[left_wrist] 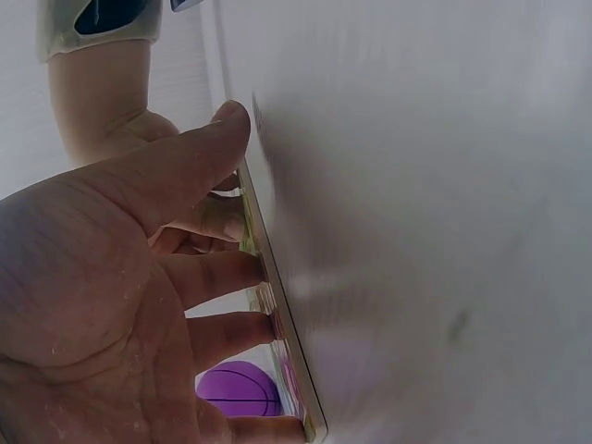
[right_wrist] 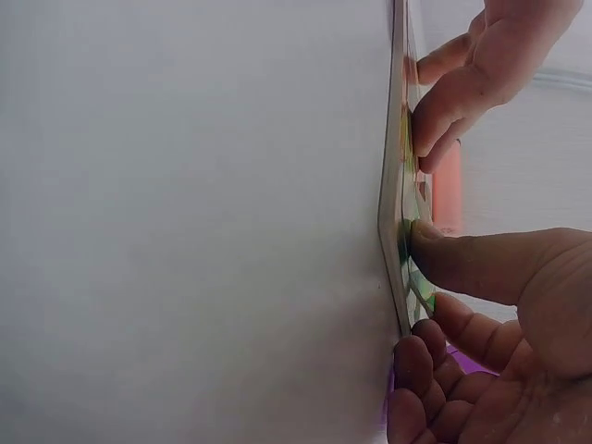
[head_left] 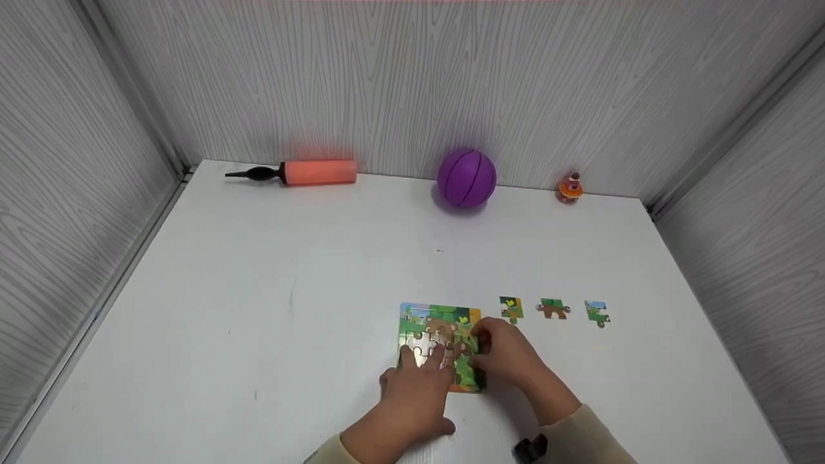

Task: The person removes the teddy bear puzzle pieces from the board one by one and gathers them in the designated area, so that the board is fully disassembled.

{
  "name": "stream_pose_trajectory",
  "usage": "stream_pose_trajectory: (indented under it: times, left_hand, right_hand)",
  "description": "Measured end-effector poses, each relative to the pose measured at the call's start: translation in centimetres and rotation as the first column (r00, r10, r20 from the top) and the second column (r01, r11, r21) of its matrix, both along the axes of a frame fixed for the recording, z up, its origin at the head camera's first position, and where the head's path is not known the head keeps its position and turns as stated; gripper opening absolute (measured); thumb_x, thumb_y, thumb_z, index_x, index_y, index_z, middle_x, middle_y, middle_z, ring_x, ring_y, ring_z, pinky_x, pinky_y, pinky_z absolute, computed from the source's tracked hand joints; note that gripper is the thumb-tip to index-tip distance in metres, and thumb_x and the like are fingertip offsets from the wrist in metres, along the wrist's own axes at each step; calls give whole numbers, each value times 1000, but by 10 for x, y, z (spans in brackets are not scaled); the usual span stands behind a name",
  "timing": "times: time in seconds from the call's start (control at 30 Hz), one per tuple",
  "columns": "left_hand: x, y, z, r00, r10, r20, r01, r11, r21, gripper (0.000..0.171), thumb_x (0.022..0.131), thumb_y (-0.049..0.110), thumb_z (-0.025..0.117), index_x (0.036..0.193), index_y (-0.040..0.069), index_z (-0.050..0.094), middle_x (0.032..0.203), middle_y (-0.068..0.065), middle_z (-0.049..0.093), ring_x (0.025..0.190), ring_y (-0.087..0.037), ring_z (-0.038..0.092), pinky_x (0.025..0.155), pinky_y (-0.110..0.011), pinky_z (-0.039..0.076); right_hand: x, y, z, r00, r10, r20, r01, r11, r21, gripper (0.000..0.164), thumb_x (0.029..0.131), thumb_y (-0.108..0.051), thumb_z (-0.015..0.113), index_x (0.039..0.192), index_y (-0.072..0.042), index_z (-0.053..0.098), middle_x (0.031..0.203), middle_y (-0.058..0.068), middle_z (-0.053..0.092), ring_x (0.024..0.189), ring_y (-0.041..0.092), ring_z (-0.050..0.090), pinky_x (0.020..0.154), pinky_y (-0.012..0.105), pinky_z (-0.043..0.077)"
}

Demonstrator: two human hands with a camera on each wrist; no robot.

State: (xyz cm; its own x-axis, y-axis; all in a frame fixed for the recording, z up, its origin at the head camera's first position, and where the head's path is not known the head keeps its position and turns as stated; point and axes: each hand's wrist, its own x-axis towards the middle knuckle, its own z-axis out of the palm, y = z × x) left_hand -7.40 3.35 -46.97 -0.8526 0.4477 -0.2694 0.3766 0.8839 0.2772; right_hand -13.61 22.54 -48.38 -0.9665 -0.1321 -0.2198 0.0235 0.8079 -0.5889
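A jigsaw puzzle board (head_left: 445,312) with a brown bear on green lies flat on the white table. My left hand (head_left: 416,393) presses on the board's left and lower part with spread, straight fingers. In the left wrist view, its fingertips (left_wrist: 254,326) touch the puzzle's surface. At the board's right edge, my right hand (head_left: 509,351) pinches a puzzle piece (right_wrist: 424,289) between thumb and index finger. That piece is tilted at the board's surface and mostly hidden by the fingers. Three loose puzzle pieces, one green and brown (head_left: 553,308), lie in a row at the upper right.
Along the back wall lie an orange hand pump (head_left: 320,172) with a black nozzle, a purple ball (head_left: 467,178) and a small orange-red toy figure (head_left: 570,187). Grey wood-grain panels (head_left: 387,84) enclose the white table (head_left: 225,290) at the back and sides.
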Motion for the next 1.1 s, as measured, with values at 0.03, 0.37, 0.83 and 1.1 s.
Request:
stream_pose_trajectory:
  times: [0.03, 0.37, 0.83, 1.1]
  left_hand:
    - [0, 0, 0, 1000, 2, 4, -2, 1000, -1, 92, 74, 61, 91, 151, 21, 61, 167, -5, 42, 144, -58, 35, 71, -68, 55]
    - [1, -1, -3, 999, -10, -36, 10, 1000, 10, 97, 72, 60, 92, 154, 20, 58, 166, -6, 43, 143, -61, 36, 73, -72, 54]
    - [1, -6, -3, 999, -5, -44, 6, 1000, 24, 95, 73, 58, 92, 154, 23, 57, 167, -4, 41, 142, -60, 36, 76, -72, 53]
    - [2, -5, -4, 999, -11, -32, 11, 1000, 18, 96, 74, 58, 92, 155, 23, 56, 168, -3, 39, 142, -61, 35, 78, -74, 52]
  right_hand:
    - [1, 0, 0, 1000, -4, -3, 4, 1000, 1, 33, 82, -3, 88, 108, -7, 69, 92, 1, 63, 85, 19, 57, 77, 42, 53]
    - [9, 0, -1, 997, -69, -26, 67, 996, -64, 33, 84, -1, 85, 109, -14, 66, 95, 0, 66, 85, 19, 62, 74, 39, 56]
    - [14, 5, -5, 988, -73, -139, 36, 967, -253, 30, 89, 12, 71, 100, -15, 75, 89, 2, 67, 81, 19, 58, 69, 31, 51]
    - [14, 9, -6, 989, -99, -113, 58, 946, -320, 27, 92, 9, 71, 112, -9, 75, 89, 3, 65, 80, 20, 55, 65, 28, 48]
